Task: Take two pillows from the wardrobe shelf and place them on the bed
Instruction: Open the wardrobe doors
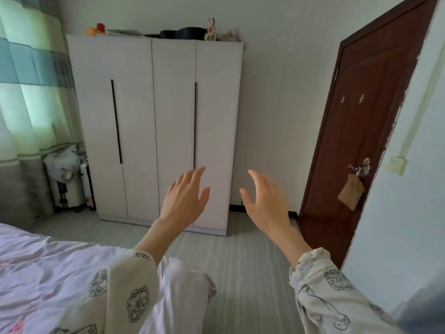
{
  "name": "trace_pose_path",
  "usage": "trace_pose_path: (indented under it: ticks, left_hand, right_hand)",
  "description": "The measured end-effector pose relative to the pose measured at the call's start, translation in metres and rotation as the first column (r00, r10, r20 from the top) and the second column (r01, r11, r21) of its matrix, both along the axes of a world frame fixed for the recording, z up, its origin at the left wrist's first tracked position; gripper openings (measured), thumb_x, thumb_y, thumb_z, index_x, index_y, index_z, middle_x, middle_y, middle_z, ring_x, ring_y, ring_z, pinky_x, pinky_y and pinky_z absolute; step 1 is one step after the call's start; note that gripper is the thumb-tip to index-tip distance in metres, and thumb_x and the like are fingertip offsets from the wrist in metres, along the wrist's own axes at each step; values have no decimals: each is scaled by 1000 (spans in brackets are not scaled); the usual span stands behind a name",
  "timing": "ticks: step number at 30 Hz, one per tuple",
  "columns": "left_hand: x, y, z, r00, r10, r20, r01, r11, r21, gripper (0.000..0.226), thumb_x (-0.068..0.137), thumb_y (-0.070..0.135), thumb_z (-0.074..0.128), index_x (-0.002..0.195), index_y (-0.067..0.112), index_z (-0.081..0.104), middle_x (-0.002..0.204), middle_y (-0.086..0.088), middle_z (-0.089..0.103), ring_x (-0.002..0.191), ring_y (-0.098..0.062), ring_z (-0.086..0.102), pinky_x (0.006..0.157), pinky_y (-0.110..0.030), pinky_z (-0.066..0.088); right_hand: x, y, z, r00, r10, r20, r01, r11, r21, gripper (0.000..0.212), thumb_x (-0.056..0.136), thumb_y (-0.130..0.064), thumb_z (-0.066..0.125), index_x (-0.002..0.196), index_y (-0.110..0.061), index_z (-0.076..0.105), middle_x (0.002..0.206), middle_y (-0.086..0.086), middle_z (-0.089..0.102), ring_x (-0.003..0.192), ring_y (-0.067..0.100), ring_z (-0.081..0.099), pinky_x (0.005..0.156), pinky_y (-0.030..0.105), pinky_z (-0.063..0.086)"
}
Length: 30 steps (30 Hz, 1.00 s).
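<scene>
A white wardrobe (156,121) stands against the far wall with all its doors closed, so no shelf or pillow is visible. Two long black handles run down its doors. The bed (48,273), covered in a pale pink crumpled sheet, fills the lower left. My left hand (185,196) is raised in front of the wardrobe's right doors, fingers spread, holding nothing. My right hand (265,201) is held up beside it, palm turned inward, fingers apart and empty. Both hands are well short of the wardrobe.
A dark brown door (361,141) stands at the right with a small pouch hanging from its handle. A white suitcase and bags (69,179) sit left of the wardrobe by the curtains. Several small items lie on the wardrobe top. Grey floor runs between bed and wardrobe.
</scene>
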<state>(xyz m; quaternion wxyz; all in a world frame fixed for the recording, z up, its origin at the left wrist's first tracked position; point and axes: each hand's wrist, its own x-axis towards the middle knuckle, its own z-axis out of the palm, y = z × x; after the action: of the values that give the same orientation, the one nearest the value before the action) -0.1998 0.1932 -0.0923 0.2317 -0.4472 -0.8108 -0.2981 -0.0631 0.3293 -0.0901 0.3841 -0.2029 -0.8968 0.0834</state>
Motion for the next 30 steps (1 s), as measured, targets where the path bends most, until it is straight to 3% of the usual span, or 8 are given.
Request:
trace_pose_path:
  ticks: [8,18,30]
  left_hand:
    - [-82,103,-43,986,-28,164,20,999,48,48,94,30,44,138,14,35,139,-8,45,127,-24,42,98,-38,39]
    - [-193,249,-63,962,47,269,-68,995,70,44,94,31,44,135,16,39,137,-7,47,125,-23,43,95,-33,38]
    - [-355,378,-64,949,182,257,-196,980,31,44,95,32,43,135,15,39,138,-7,46,125,-23,44,96,-32,37]
  right_hand:
    - [-89,103,-42,996,83,-18,-84,993,-85,48,92,-29,51,135,-12,41,130,5,54,118,20,49,96,42,40]
    - [-216,268,-46,957,261,130,-242,959,-146,52,93,-32,48,140,-16,33,141,4,42,130,20,38,107,44,30]
    - [-408,415,-50,907,410,96,-390,904,-175,51,92,-38,46,139,-21,33,137,2,46,126,20,40,105,49,32]
